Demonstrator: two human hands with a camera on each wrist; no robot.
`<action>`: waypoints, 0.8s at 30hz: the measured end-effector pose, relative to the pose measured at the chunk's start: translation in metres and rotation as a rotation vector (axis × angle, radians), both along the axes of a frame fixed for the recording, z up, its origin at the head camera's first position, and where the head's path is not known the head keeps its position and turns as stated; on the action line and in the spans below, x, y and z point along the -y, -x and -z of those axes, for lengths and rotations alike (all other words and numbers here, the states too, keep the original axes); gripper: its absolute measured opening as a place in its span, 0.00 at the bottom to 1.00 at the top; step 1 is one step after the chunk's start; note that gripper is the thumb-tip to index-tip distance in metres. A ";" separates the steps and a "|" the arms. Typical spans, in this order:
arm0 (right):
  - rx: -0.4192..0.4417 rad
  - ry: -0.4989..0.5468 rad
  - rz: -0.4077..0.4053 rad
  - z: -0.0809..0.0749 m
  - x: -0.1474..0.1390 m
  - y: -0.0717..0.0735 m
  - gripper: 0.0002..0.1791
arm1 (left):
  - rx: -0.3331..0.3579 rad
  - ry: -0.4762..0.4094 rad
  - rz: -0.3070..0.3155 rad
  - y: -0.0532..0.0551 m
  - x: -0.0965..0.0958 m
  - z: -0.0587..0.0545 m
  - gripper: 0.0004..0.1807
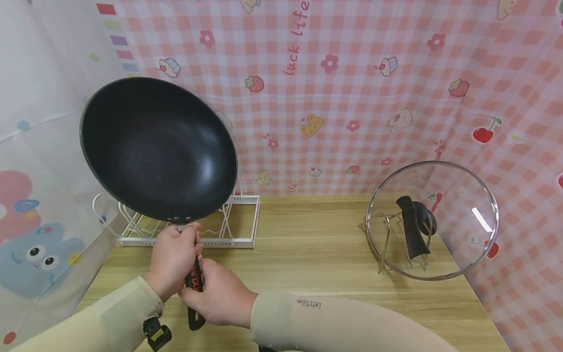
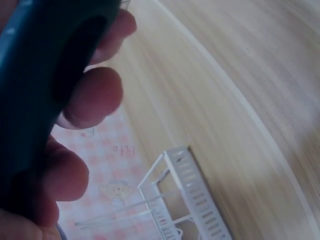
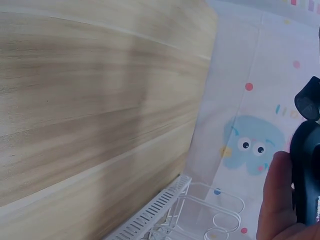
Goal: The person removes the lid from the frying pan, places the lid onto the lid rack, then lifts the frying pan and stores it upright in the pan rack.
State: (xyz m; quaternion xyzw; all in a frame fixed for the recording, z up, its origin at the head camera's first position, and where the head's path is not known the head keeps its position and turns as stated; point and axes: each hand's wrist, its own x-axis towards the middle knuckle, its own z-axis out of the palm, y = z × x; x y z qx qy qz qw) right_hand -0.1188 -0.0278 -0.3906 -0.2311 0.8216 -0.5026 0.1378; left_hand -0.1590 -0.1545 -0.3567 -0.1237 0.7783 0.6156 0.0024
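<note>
A black wok (image 1: 158, 146) is held up above the white wire rack (image 1: 235, 243), its dark inside facing me. My left hand (image 1: 173, 256) grips the upper part of its black handle (image 1: 193, 313), close to the pan; in the left wrist view several fingers (image 2: 95, 97) curl round the handle. Lower down, my right hand (image 1: 222, 293) holds the same handle between thumb and fingers. In the right wrist view only part of that hand shows, a finger (image 3: 277, 190) against the handle. The wok hides much of the rack's back.
A clear glass lid (image 1: 457, 220) with a black handle leans upright in a small wire stand (image 1: 384, 239) at the right of the wooden table (image 1: 308, 254). Pink checked cloth (image 1: 281, 112) hangs behind and at right; a pale patterned sheet (image 1: 39, 146) hangs at left.
</note>
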 end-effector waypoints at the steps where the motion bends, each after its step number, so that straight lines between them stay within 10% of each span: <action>1: -0.010 -0.018 0.011 0.000 0.000 0.000 0.10 | -0.007 0.009 -0.009 0.000 0.000 0.000 0.13; 24: -0.064 -0.084 -0.045 0.001 0.005 0.004 0.10 | -0.171 0.337 -0.020 -0.002 0.001 0.002 0.17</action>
